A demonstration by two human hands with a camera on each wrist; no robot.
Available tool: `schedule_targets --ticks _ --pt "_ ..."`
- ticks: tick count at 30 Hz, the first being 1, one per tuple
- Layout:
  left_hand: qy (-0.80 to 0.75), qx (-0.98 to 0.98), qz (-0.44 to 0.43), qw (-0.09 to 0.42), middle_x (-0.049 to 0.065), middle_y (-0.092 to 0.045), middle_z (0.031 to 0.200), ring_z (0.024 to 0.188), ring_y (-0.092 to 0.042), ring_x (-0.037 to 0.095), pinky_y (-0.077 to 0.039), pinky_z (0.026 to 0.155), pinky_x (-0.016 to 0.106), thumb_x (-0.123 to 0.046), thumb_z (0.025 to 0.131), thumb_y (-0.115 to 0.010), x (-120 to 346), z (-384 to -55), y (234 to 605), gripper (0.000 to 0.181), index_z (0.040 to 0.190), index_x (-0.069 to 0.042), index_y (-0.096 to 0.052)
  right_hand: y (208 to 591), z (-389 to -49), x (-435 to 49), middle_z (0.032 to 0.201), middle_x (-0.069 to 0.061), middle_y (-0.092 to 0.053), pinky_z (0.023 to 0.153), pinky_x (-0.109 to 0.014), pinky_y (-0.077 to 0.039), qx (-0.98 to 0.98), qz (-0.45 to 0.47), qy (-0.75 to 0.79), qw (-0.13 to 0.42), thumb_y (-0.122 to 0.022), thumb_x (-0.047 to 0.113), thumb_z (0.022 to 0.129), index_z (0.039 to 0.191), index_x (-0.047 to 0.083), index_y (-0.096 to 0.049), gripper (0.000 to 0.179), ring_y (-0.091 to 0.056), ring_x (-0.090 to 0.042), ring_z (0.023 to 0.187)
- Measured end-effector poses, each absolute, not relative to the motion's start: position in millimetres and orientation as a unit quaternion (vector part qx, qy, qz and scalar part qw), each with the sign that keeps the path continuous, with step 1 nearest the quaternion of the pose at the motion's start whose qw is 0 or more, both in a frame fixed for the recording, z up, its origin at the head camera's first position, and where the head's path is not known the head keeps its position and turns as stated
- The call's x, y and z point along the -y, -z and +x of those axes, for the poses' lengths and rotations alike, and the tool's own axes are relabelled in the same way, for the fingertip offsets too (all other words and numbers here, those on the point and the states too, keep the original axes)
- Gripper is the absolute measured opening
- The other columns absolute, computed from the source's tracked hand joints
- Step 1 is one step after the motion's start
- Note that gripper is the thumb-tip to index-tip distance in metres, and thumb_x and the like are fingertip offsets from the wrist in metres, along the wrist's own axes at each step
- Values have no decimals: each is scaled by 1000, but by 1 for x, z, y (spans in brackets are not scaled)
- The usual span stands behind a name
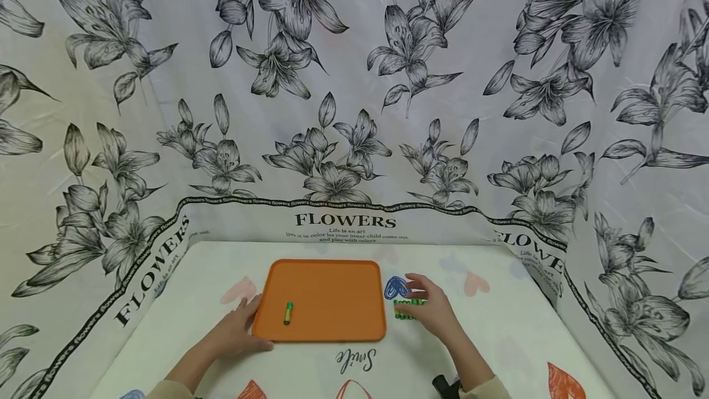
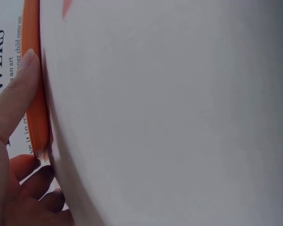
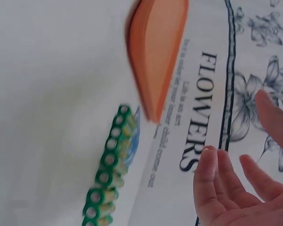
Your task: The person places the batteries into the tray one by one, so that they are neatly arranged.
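An orange tray (image 1: pixel 338 300) lies on the table, with a single green-and-yellow battery (image 1: pixel 288 313) standing out near its left side. At the tray's near left corner, my left hand (image 1: pixel 238 328) holds the rim: the thumb (image 2: pixel 26 77) lies along the near wall and the fingers bend at the left side. To the right of the tray is a row of several green batteries (image 3: pixel 110 157), side by side. My right hand (image 1: pixel 434 310) hovers over this row, partly covering it in the head view, fingers loosely bent and apart, with nothing held.
A white tablecloth printed with hearts and the word Smile (image 1: pixel 356 360) covers the table. Behind and at both sides hangs a flower-printed curtain (image 1: pixel 332 140). A small black object (image 1: pixel 445 386) shows beside the right wrist.
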State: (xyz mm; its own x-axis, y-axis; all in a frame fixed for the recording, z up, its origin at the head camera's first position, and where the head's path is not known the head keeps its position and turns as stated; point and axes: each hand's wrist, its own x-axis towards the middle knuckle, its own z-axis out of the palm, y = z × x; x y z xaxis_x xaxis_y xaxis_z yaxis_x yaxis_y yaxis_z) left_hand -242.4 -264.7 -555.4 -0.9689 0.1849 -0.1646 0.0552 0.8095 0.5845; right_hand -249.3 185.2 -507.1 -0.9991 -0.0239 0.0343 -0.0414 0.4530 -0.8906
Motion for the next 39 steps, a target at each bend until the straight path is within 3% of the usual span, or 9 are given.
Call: schedule_targets --ticks 7,19,31,39 --pt "-308 -943 63 109 35 -21 160 147 -16 57 -22 109 78 -55 64 -91 266 -242 554 125 160 -8 -26 512 -249 -220 132 -14 -65 87 -43 -60 861 5 -509 14 -89 19 77 142 16 -56 73 -67 -28 113" --pt "-306 -943 67 111 34 -20 161 147 -17 58 -24 109 78 -57 66 -89 272 -244 555 125 161 -8 -24 524 -257 -257 139 -24 -59 86 -43 -60 861 -13 -509 -13 -78 1 82 144 7 -53 67 -62 -39 121" --pt "-314 -940 64 117 34 -19 161 148 -15 55 -23 110 77 -56 66 -90 269 -246 555 125 161 -9 -24 547 -270 -273 136 -25 -59 95 -49 -55 870 -25 -490 -54 -78 -11 74 141 0 -54 73 -59 -40 122" --pt "-313 -940 63 119 34 -20 161 149 -15 55 -23 110 77 -56 64 -90 268 -247 558 126 161 -9 -25 555 -275 -271 131 -19 -64 95 -51 -54 896 -27 -438 -59 -78 -13 68 135 2 -62 70 -60 -39 121"
